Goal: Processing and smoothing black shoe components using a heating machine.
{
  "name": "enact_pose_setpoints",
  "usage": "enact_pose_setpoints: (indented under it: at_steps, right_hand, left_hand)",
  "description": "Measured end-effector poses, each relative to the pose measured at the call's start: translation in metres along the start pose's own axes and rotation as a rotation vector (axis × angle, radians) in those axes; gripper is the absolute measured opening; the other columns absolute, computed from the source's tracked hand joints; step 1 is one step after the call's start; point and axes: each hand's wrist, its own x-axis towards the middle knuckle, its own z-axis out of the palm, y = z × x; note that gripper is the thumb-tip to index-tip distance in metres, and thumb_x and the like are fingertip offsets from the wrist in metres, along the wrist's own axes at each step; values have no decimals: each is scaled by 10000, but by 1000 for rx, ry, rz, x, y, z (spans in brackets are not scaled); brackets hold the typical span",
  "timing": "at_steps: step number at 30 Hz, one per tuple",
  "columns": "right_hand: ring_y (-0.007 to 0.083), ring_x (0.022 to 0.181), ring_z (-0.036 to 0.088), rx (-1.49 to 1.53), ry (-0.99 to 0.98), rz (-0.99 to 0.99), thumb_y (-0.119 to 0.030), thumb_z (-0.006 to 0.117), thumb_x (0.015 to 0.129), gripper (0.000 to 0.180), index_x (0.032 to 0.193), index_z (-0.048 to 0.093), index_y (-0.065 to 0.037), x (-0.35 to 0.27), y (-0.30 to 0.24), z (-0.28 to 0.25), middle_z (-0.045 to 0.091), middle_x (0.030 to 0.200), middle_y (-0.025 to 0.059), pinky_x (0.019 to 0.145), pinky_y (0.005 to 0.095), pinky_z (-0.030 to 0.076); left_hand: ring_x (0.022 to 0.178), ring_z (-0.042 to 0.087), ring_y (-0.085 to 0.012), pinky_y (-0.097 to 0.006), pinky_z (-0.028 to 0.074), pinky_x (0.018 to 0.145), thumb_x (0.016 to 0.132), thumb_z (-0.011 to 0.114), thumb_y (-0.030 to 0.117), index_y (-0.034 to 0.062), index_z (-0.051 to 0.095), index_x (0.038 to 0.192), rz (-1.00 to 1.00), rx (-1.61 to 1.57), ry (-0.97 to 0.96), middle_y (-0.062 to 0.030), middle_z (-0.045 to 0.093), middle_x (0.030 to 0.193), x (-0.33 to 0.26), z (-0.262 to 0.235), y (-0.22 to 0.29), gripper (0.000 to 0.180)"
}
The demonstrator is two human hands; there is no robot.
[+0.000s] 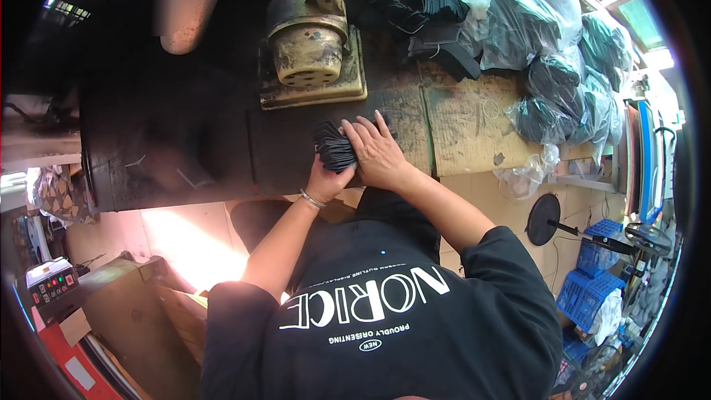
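Note:
Over the near edge of the dark worktable (pixel 170 141), my left hand (pixel 329 182) is closed around a stack of thin black pieces (pixel 335 150). Their layered edges show between my two hands; the material cannot be told. My right hand (pixel 380 157) rests against the right side of the stack with its fingers stretched out. The right thumb is mostly out of sight. Just beyond my hands stands a worn, yellowish metal machine (pixel 307 52) with a round, perforated housing on a square base.
Stained cardboard (pixel 474 122) covers the table's right part. Bundled black pieces (pixel 437 0) and clear plastic bags with dark contents (pixel 529 22) are heaped at the far right. A pale tube (pixel 196 7) hangs at the upper left. Blue crates (pixel 589 296) stand at the lower right, a cardboard box (pixel 122 311) at the lower left.

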Motion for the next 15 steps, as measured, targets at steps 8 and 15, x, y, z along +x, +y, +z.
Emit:
enact_pose_setpoints:
  at_steps: [8, 15]
  right_hand:
    - [293, 1129, 575, -29, -99, 77, -335, 791, 704, 702, 1300, 525, -76, 2, 33, -50, 605, 1165, 139, 1087, 463, 344]
    - [377, 1335, 407, 493, 79, 257, -129, 802, 682, 896, 1450, 350, -37, -19, 56, -31, 426, 1421, 209, 1088, 402, 388]
  left_hand:
    - [1166, 569, -203, -340, 451, 997, 759, 800, 82, 0, 601, 1176, -131, -335, 79, -111, 607, 1245, 23, -8, 7, 470]
    - [1202, 514, -205, -333, 436, 1015, 682, 854, 119, 25, 348, 1388, -168, -314, 5, -111, 476, 1359, 25, 1, 2, 874]
